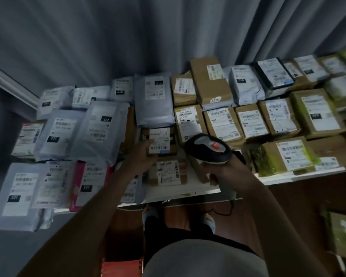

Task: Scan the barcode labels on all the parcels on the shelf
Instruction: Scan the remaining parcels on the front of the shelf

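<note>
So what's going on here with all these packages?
A person is scanning parcel labels. The right hand grips a handheld barcode scanner, aimed toward a small cardboard box that the left hand holds by its edge. Around it, the white shelf is packed with grey mailer bags and brown boxes, labels facing up.

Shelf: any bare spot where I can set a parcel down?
Only the white front strip of the shelf, between the small labelled box and the right hand holding the scanner. Left of it grey mailers overlap; behind and right, brown boxes sit edge to edge.
</note>
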